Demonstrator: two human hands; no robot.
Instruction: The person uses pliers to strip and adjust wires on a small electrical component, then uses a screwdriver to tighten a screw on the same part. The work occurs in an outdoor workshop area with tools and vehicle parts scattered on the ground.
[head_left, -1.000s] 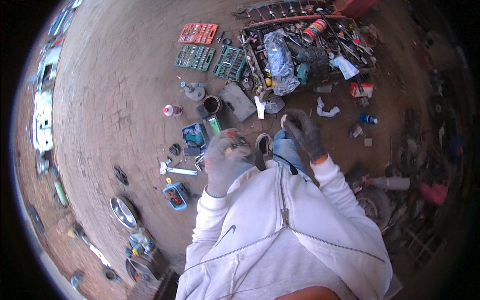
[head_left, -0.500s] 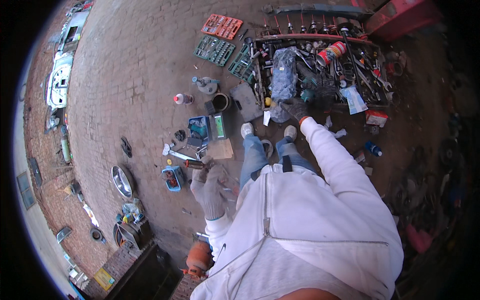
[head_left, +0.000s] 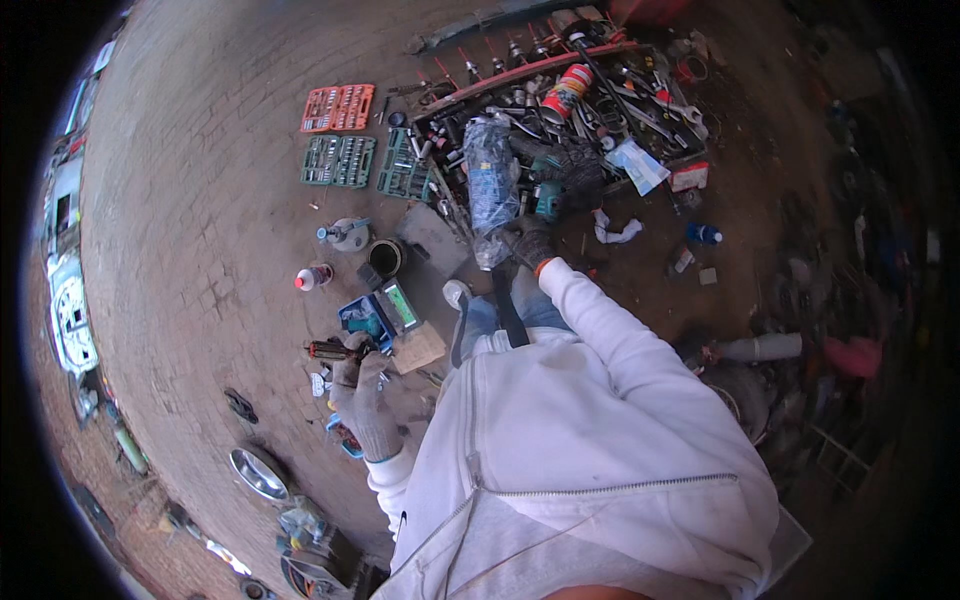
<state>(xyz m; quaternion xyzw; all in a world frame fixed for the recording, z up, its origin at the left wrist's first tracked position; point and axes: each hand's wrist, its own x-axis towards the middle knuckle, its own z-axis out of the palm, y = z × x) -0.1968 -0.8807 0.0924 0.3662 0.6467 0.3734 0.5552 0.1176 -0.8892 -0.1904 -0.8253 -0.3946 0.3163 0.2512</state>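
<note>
My left hand (head_left: pixel 362 400), in a light grey glove, is closed around a slim red-and-black tool (head_left: pixel 328 349) whose exact kind I cannot make out. It is over the ground, near the small blue box (head_left: pixel 368 322). My right hand (head_left: pixel 530 243), in a dark glove with an orange cuff, grips the near end of a long clear plastic bag (head_left: pixel 490 165) with bluish contents. The bag lies across the near side of a wide tool tray (head_left: pixel 432 188). Beside it in the tray is a teal power tool (head_left: pixel 548 200).
Wrenches, sockets and a red can (head_left: pixel 567 94) fill the tray. Left of it lie opened orange (head_left: pixel 338 108) and green socket cases (head_left: pixel 338 161). A jug (head_left: pixel 347 235), a white bottle (head_left: pixel 314 277), a dark round container (head_left: pixel 386 258) and a metal bowl (head_left: pixel 258 472) stand on the paving.
The view has turned, so the tray and ground items sit further left. My right hand stays at the bag's near end. The left hand still holds the tool, now further forward by the blue box.
</note>
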